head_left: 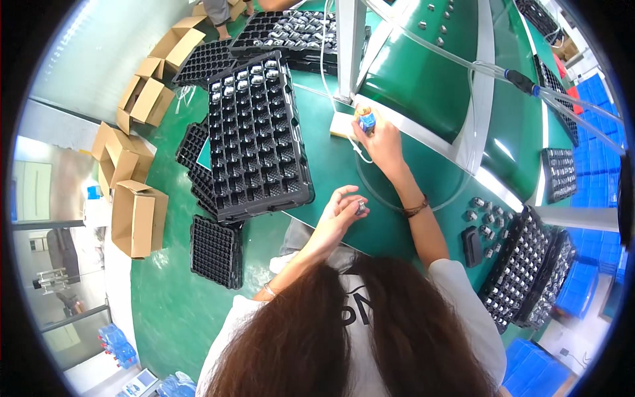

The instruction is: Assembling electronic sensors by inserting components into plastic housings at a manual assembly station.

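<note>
My left hand (334, 221) is closed, pinching a small silvery metal part (361, 208) at its fingertips above the green table (413, 165). Farther off, at the foot of a pale post, my right hand (383, 142) wraps round a small blue and orange container (366, 120); its exact kind is not plain. Beside that container lies a pale block (342, 124), partly behind it. To the left of both hands a large black compartment tray (261, 132) rests tilted, with silvery parts in its far rows and bare pockets elsewhere.
Loose metal parts (488, 217) and a black oblong case (471, 246) lie at the right, near filled trays (522, 264). A green conveyor belt (423, 73) runs beyond the post (350, 53). A clear hose (473, 132) loops over the table. Cardboard boxes (139, 218) line the left floor.
</note>
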A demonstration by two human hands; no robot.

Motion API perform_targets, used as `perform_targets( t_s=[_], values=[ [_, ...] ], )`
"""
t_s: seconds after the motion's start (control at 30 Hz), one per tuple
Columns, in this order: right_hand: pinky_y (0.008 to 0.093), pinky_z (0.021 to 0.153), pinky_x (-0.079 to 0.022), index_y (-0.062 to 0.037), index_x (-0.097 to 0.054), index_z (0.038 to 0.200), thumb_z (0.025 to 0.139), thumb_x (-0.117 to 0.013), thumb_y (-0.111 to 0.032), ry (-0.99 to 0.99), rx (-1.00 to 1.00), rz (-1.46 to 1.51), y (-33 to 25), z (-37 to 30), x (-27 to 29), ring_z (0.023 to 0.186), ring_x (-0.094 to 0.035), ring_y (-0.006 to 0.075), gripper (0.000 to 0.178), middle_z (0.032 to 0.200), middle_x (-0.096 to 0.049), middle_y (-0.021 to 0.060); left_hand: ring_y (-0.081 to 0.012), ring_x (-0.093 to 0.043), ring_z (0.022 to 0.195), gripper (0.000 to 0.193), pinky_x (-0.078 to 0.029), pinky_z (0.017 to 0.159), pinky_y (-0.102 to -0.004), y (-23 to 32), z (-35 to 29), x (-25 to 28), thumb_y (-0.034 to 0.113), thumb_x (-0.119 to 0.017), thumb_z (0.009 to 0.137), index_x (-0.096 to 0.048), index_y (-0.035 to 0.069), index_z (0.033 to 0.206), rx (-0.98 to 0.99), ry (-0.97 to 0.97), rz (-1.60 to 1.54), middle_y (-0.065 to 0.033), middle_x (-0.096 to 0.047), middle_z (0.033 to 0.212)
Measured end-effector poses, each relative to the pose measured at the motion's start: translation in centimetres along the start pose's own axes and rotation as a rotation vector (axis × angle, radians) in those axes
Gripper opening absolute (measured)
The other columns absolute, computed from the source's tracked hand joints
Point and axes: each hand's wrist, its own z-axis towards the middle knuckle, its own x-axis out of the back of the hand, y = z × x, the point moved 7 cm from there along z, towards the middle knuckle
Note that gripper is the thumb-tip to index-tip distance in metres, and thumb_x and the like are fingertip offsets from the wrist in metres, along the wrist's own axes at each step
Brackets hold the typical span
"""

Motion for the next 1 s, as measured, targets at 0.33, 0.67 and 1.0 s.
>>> perform_targets(
  t_s=[0.33,0.67,1.0],
  values=[
    [0.0397,0.055,-0.047,-0.0008,-0.059,0.095,0.079,-0.069,-0.024,-0.002,0.025,0.048,-1.1,0.2,0.3,0.064,-0.060,0.0368,0.030,0.067,-0.060,0.0196,-0.0170,-0.054,0.096,0.032,-0.041,0.090,-0.0311,-0.1,-0.1,0.4,0.016,-0.052,0.093,-0.041,0.007,0.122,0.009,0.001,-0.012,-0.0078,-0.055,0.107],
    [0.0406,0.055,-0.047,-0.0010,-0.058,0.097,0.077,-0.070,-0.025,0.025,0.050,0.054,-1.0,0.4,0.6,0.065,-0.060,0.0372,0.033,0.070,-0.060,0.0208,-0.0166,-0.054,0.098,0.029,-0.042,0.090,-0.0298,-0.3,0.4,0.3,0.017,-0.054,0.093,-0.047,0.003,0.117,0.033,0.026,0.008,-0.0066,-0.055,0.109],
    [0.0324,0.063,-0.047,-0.0009,-0.057,0.098,0.080,-0.067,-0.023,0.318,-0.046,0.158,6.2,5.4,3.7,0.066,-0.059,0.0241,0.030,0.076,-0.060,0.0153,-0.0174,-0.055,0.102,0.026,-0.042,0.095,-0.0289,0.5,1.3,1.9,0.013,-0.054,0.092,-0.053,0.001,0.115,0.007,0.111,0.005,-0.0066,-0.057,0.109]
  ],
)
